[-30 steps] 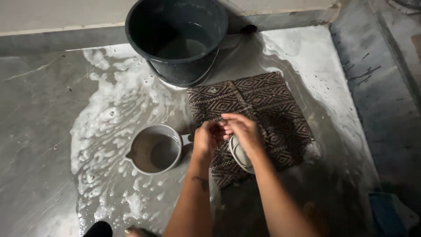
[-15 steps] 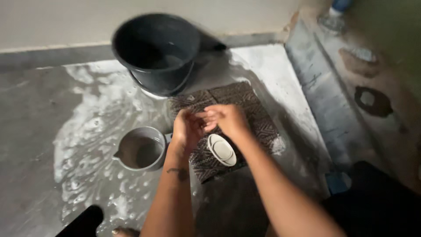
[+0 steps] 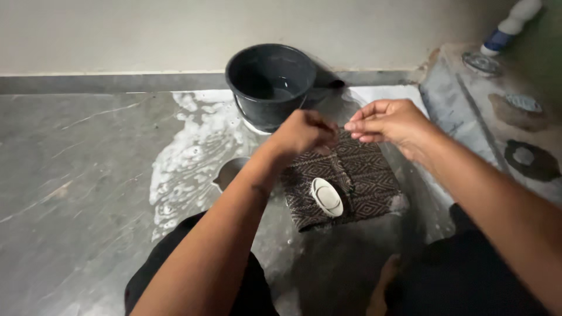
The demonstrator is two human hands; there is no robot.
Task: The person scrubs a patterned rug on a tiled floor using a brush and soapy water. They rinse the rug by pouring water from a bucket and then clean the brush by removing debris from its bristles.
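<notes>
You are crouched over a grey stone floor [image 3: 76, 175], wet and streaked with white soap foam [image 3: 187, 158] on the side toward the wall. A dark plastic bucket [image 3: 270, 85] stands upright near the wall with some water in its bottom. In front of it, flat on the wet floor, lies a folded brown cloth [image 3: 363, 175] with a pale diamond weave, soaked and square-edged, a little foam at its right corner. Both of your forearms reach out above this cloth. Your right hand [image 3: 389, 122] hovers over the cloth's far edge, fingers held loosely together and slightly bent, thumb close under them; you cannot tell whether anything is pinched there. Your left hand [image 3: 304, 131] is curled into a loose fist just beside it, fingertips turned toward the right hand, the two hands close but with a narrow gap between them; nothing shows inside that fist. A grey mug [image 3: 229, 172] sits on the floor to the left of the cloth, mostly hidden behind your left wrist. On the cloth, nearer you, rests a small white oval soap dish [image 3: 326, 196], tilted.
</notes>
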